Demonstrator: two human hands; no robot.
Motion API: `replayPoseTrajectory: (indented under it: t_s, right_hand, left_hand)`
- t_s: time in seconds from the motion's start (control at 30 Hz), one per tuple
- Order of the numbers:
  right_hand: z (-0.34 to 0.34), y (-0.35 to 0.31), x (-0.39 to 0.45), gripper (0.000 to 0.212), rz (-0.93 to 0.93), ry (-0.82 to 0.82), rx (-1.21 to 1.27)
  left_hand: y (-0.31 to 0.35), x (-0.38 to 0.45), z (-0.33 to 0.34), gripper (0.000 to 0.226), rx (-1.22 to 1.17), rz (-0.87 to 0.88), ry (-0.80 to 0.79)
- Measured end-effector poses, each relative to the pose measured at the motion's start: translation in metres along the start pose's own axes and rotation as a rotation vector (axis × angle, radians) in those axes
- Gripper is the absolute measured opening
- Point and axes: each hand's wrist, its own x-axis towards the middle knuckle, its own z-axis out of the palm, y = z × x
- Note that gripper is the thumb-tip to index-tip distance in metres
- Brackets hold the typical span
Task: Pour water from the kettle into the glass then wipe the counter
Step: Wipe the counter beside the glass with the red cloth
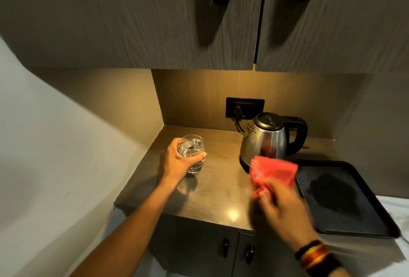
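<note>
your left hand (177, 161) is gripping the slippery, breakable glass (192, 152) around its middle near the worktop's (212, 197) left edge, while your right hand (281, 208) is pinching the soft, light cloth (273, 171) by one edge.

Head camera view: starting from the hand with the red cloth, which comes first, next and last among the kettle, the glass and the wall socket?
Measured from the right hand, which holds the red cloth:
1. Kettle, just behind the cloth, on the counter's right part.
2. Glass, across the counter to the left, held in the left hand.
3. Wall socket, up on the back wall behind the kettle.
</note>
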Motion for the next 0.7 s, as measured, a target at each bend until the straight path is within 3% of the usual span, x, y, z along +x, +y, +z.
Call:
replayPoseTrajectory:
  t_s: [0.07,0.2,0.3,0.53,0.7]
  right_hand:
    - [0.039,0.007,-0.011,0.045,0.02,-0.333,-0.106]
    - [0.077,0.012,-0.001,0.084,0.167,-0.367,-0.217]
    - [0.105,0.012,0.012,0.081,0.134,-0.319,-0.382]
    - [0.164,-0.021,0.11,0.074,0.094,-0.41,-0.402]
    - [0.188,-0.056,0.101,0.071,-0.15,-0.545,-0.373]
  left_hand:
    - [-0.001,-0.001,0.0,0.067,-0.002,0.008,-0.001]
    - [-0.002,0.001,-0.005,0.074,-0.008,-0.005,0.006]
    - [-0.006,0.006,-0.012,0.077,0.017,-0.001,0.012]
    - [-0.002,0.016,-0.046,0.077,0.085,0.057,0.062]
    - [-0.007,0.02,-0.062,0.082,0.145,0.066,0.082]
